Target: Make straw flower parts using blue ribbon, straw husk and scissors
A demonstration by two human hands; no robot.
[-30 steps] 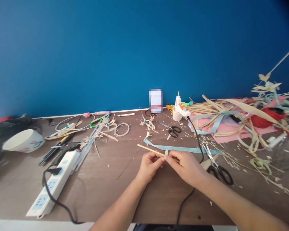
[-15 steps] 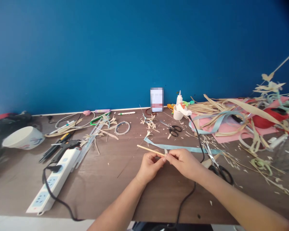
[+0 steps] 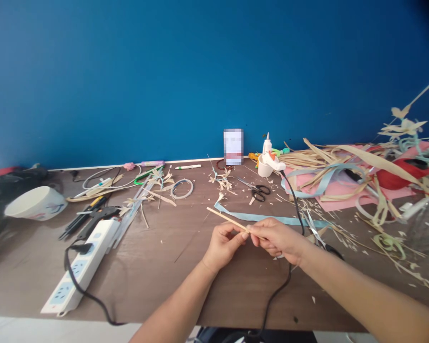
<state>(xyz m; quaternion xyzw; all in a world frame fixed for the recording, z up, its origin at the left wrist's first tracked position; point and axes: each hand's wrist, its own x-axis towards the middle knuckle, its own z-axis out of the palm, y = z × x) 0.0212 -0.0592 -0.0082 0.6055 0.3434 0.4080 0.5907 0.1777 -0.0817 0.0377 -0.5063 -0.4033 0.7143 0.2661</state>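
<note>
A thin wooden stick (image 3: 223, 217) is held just above the brown table (image 3: 157, 267), slanting up to the left. My left hand (image 3: 223, 246) pinches it near its middle. My right hand (image 3: 277, 237) is closed round its right end, thumb and fingers meeting my left fingertips; a small pale bit may be pinched there but I cannot make it out. A light blue ribbon (image 3: 268, 219) lies on the table right behind both hands.
A white glue gun (image 3: 270, 159) stands at the back, its black cord (image 3: 289, 276) running under my right wrist. Small scissors (image 3: 259, 189) lie behind; larger scissors (image 3: 320, 238) are partly hidden. Power strip (image 3: 76, 269) and bowl (image 3: 35, 203) left; heaped dried leaf strips (image 3: 361, 176) right.
Both hands lifted slightly with the stick and my right hand turned, knuckles now covering the larger scissors. The small pale piece seen between the fingertips earlier is no longer visible.
</note>
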